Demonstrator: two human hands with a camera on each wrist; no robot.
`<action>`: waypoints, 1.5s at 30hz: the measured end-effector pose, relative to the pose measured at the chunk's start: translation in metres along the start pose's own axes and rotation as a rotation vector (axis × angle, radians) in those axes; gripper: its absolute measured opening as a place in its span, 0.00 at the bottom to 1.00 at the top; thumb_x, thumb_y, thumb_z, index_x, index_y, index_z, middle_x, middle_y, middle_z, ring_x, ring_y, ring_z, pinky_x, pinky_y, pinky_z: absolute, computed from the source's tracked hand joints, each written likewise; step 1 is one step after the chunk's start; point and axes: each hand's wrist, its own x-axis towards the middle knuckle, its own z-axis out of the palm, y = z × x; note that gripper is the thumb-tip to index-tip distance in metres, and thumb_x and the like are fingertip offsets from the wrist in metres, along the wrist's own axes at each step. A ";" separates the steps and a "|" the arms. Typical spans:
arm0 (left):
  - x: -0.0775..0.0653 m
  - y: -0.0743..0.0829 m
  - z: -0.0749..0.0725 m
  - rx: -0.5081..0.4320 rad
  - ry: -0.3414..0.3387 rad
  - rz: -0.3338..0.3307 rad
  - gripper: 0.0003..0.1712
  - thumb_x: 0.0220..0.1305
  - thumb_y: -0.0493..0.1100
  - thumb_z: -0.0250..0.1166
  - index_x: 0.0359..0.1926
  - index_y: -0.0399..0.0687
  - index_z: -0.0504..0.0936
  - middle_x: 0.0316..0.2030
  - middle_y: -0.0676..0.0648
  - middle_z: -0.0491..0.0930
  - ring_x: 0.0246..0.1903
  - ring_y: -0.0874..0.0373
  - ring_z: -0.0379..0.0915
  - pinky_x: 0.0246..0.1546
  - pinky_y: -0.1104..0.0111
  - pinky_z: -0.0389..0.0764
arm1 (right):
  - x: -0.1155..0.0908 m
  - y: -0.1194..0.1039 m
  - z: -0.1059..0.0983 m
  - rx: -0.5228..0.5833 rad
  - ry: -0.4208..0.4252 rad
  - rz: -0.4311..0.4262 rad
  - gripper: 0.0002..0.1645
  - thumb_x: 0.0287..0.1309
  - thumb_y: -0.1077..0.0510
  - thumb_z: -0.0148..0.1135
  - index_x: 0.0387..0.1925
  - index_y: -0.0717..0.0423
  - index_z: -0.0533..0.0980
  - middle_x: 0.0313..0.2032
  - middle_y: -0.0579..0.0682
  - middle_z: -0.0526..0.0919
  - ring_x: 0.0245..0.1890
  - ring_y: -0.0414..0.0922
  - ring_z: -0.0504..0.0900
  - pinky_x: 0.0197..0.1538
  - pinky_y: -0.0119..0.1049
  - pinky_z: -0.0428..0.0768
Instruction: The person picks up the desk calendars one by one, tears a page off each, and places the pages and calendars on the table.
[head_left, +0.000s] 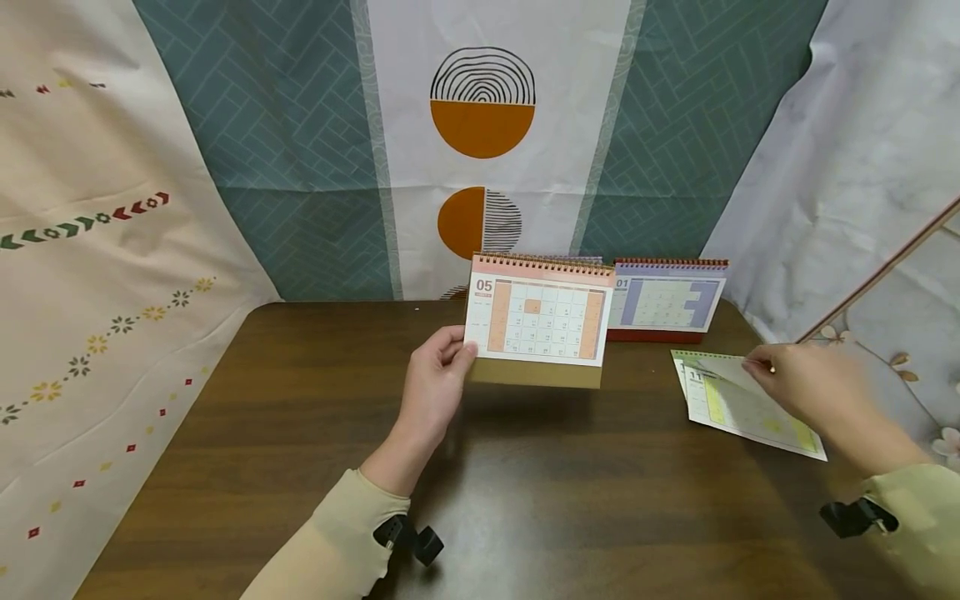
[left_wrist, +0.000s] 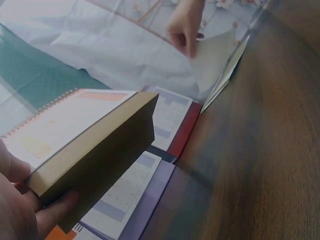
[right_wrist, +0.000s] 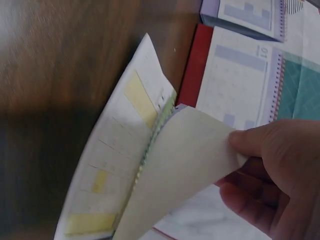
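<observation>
My left hand [head_left: 433, 375] grips the lower left corner of a spiral desk calendar [head_left: 551, 321], thumb in front. The calendar has a gold base and an orange page marked 05, and it is held up above the table. In the left wrist view its base [left_wrist: 125, 135] is seen from below, with fingers underneath. My right hand [head_left: 813, 387] pinches the edge of a loose page [right_wrist: 185, 155] between thumb and fingers, its pale side showing in the right wrist view. Under that page lie green and yellow calendar sheets [head_left: 750, 417], the top one marked 11.
A purple calendar [head_left: 671, 304] marked 01, on a red base, stands at the table's back right. Another purple calendar [left_wrist: 122, 195] is beside it, mostly hidden behind the held one in the head view. Patterned cloths [head_left: 300, 150] hang around the brown table [head_left: 300, 450].
</observation>
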 end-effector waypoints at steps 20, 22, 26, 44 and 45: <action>0.000 0.002 0.001 0.005 0.005 0.003 0.11 0.79 0.30 0.65 0.56 0.34 0.88 0.46 0.38 0.92 0.44 0.52 0.84 0.45 0.68 0.78 | -0.014 -0.019 0.029 0.117 -0.298 -0.004 0.09 0.67 0.43 0.77 0.36 0.41 0.88 0.32 0.37 0.88 0.30 0.38 0.79 0.32 0.47 0.77; 0.000 0.002 0.001 0.008 0.007 0.002 0.11 0.79 0.30 0.65 0.56 0.34 0.88 0.46 0.38 0.92 0.44 0.52 0.84 0.45 0.68 0.78 | -0.015 -0.020 0.031 0.114 -0.298 -0.019 0.10 0.66 0.43 0.78 0.36 0.43 0.88 0.32 0.37 0.88 0.30 0.37 0.80 0.32 0.46 0.78; -0.001 0.001 0.001 0.012 0.008 -0.006 0.10 0.79 0.30 0.65 0.56 0.34 0.88 0.46 0.39 0.92 0.44 0.53 0.84 0.45 0.67 0.78 | -0.017 -0.021 0.035 0.113 -0.294 -0.046 0.11 0.65 0.44 0.79 0.35 0.43 0.88 0.31 0.37 0.86 0.30 0.37 0.80 0.32 0.43 0.78; -0.003 -0.002 0.001 0.049 0.012 -0.020 0.10 0.79 0.31 0.65 0.55 0.35 0.88 0.45 0.40 0.92 0.43 0.51 0.84 0.46 0.63 0.77 | -0.013 -0.033 0.033 0.107 -0.347 -0.053 0.18 0.67 0.45 0.78 0.46 0.55 0.88 0.36 0.46 0.89 0.34 0.44 0.86 0.36 0.49 0.83; -0.003 -0.003 0.001 0.055 0.009 -0.022 0.10 0.79 0.31 0.65 0.55 0.35 0.88 0.45 0.40 0.92 0.44 0.51 0.84 0.47 0.62 0.77 | -0.012 -0.036 0.033 0.109 -0.326 -0.048 0.19 0.68 0.45 0.77 0.48 0.56 0.88 0.37 0.49 0.90 0.35 0.46 0.87 0.36 0.51 0.83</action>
